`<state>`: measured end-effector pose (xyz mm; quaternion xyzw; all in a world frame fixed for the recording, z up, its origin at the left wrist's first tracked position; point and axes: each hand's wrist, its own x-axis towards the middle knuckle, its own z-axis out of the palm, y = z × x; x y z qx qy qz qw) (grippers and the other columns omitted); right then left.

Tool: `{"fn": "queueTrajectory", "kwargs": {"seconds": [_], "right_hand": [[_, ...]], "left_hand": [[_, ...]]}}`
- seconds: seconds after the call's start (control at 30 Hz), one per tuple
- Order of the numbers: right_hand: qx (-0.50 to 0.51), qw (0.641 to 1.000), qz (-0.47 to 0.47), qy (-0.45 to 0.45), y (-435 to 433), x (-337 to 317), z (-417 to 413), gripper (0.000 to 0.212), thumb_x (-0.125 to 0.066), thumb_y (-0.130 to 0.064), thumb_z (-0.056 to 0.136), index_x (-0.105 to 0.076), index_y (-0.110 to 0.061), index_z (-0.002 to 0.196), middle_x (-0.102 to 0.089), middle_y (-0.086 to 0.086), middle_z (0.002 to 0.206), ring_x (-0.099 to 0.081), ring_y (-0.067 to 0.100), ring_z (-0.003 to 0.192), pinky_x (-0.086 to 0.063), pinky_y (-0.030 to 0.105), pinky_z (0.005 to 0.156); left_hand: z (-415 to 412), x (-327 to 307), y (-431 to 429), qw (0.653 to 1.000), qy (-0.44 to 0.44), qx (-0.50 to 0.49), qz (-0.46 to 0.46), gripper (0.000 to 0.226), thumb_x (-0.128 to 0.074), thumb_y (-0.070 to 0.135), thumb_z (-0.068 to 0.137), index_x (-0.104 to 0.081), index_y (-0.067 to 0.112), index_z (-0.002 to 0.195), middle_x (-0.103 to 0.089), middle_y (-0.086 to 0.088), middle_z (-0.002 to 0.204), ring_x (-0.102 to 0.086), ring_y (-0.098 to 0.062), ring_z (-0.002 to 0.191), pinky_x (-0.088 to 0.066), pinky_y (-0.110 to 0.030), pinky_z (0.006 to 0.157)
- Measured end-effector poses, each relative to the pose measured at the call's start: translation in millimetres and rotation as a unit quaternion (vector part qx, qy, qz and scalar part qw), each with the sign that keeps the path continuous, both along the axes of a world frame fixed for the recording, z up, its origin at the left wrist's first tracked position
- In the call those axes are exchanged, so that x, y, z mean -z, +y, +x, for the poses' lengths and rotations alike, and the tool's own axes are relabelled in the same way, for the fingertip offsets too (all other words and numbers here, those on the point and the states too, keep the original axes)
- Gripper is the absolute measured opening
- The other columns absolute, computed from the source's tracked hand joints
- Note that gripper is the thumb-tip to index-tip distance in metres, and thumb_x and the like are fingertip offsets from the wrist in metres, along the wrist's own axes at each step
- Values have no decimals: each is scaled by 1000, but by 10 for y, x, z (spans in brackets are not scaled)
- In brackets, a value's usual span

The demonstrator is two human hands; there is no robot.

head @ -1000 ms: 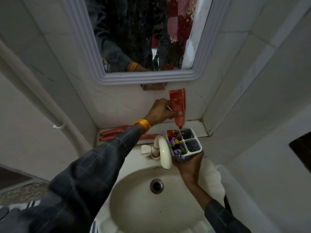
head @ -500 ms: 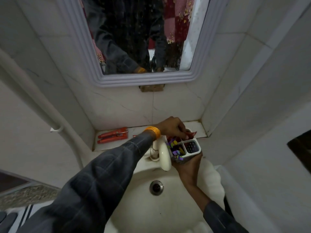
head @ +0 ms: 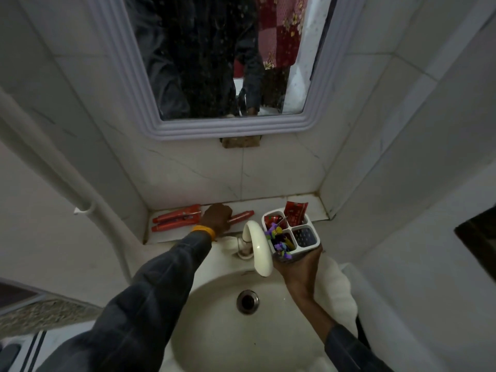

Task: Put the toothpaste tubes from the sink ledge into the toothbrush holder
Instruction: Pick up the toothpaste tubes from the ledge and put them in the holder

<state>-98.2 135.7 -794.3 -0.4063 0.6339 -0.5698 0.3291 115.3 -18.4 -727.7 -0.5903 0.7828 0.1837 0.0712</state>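
Observation:
My right hand [head: 302, 268] grips the white four-part toothbrush holder [head: 303, 249] from below, holding it above the basin's right rim. A red toothpaste tube [head: 295, 214] stands in its back right compartment and another red tube [head: 270, 220] sits in the back left one. Colourful toothbrushes [head: 280, 241] fill the front left part. My left hand [head: 217, 217] lies on the sink ledge [head: 316, 208], fingers curled over a red tube [head: 243, 216] whose end sticks out to the right. Two more red tubes [head: 174, 222] lie side by side at the ledge's left end.
A white curved tap [head: 258, 249] rises between my hands, close to the holder's left side. Below is the basin [head: 214, 331] with its drain [head: 247, 301]. A framed mirror [head: 214, 63] hangs above the ledge, and a white pipe [head: 53, 173] runs down the left wall.
My left hand lowered the red tube into the holder's back right compartment, let go, then moved left to the ledge and closed over another tube. The holder stayed in my right hand.

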Motion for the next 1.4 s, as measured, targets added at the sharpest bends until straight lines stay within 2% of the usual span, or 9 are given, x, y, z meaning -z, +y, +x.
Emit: {"fn": "queueTrajectory", "kwargs": {"seconds": [0.23,0.4,0.57,0.77,0.9,1.07,1.17,1.27,1.4], "right_hand": [[10,1000,9,-2,2,-14,-8,124,-103,1,50,-37,-6,154,-55,3,152,-61,1,136,-55,24,110],[22,1000,15,10,-3,-27,2,125,-105,0,51,-37,-8,155,-54,9,156,-60,22,141,-55,46,115],[27,1000,15,3,-12,-61,-1,126,-106,-1,50,-38,-9,155,-56,9,155,-61,24,142,-55,53,115],[26,999,17,-5,-5,-84,14,126,-105,0,51,-37,-7,157,-54,13,157,-57,30,145,-52,59,117],[19,1000,18,-8,-42,-119,-3,120,-106,-1,52,-42,-4,153,-58,16,152,-61,34,141,-53,60,114],[36,999,17,4,-16,-144,15,121,-106,-5,51,-41,-10,153,-57,11,151,-62,26,139,-55,54,114],[36,999,21,6,-16,-119,8,122,-106,-8,50,-41,-11,154,-58,10,151,-62,27,139,-56,54,114],[35,999,18,2,-26,-101,-19,123,-107,-7,49,-41,-9,153,-58,13,150,-62,30,139,-55,57,113],[33,999,17,-2,-43,-53,-35,120,-107,-1,48,-42,-2,149,-60,18,148,-64,35,137,-56,60,111]], "left_hand": [[-83,-557,-249,973,205,-89,-53,21,-73,25,86,-76,8,97,-77,-15,96,-71,-26,88,-57,-32,82],[-213,-1071,-299,969,243,40,-28,19,-68,24,93,-75,9,103,-75,-4,82,-64,-4,55,-48,-8,48],[-291,-1450,-258,969,208,123,-50,20,-63,22,97,-74,7,104,-72,-1,80,-64,-4,55,-51,-11,53],[-368,-1737,-202,946,291,140,-2,20,-67,26,93,-73,8,99,-73,5,76,-68,3,56,-54,-8,54],[-755,-1532,-47,954,236,187,-16,20,-68,25,92,-75,7,100,-77,-4,80,-72,-9,62,-56,-10,59],[-1084,-1099,65,966,132,207,-80,16,-71,22,86,-76,8,92,-77,-11,90,-65,-20,74,-57,-31,76],[-1120,-929,82,970,114,195,-92,13,-68,15,84,-78,12,92,-77,-10,94,-69,-28,87,-57,-33,79],[-1015,-858,68,972,143,168,-86,11,-69,15,85,-79,14,89,-78,-7,92,-71,-24,82,-58,-31,77],[-553,-806,9,956,276,65,-82,7,-73,17,88,-77,12,91,-75,0,79,-70,-9,65,-57,-24,68]]}}
